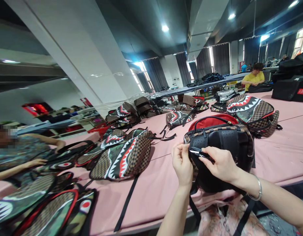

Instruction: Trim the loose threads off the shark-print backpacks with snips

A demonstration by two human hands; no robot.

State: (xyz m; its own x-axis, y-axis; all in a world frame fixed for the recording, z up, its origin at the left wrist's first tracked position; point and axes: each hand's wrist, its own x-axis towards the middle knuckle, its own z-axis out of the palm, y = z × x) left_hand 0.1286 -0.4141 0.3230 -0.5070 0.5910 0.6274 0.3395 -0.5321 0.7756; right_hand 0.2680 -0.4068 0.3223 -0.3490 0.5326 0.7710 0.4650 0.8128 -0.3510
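Observation:
A backpack (221, 139) stands in front of me at the table's near edge, its black padded back panel toward me and its red-lined top unzipped. My left hand (183, 164) is closed at the bag's left edge, thumb and fingertips pinched together; whatever lies between them is too small to make out. In my right hand (221, 165) is a pair of thread snips (196, 152), held between thumb and fingers. Their blades point left, toward my left fingertips, in front of the back panel. Black straps hang below the bag.
A pink-covered table (166, 183) spreads out ahead. Brown-checked shark-mouth backpacks (128, 154) lie left, and another backpack (252, 111) sits behind mine. A person (20, 150) handles bags at left. Black boxy bags (289, 90) stand far right, near a person in yellow (254, 78).

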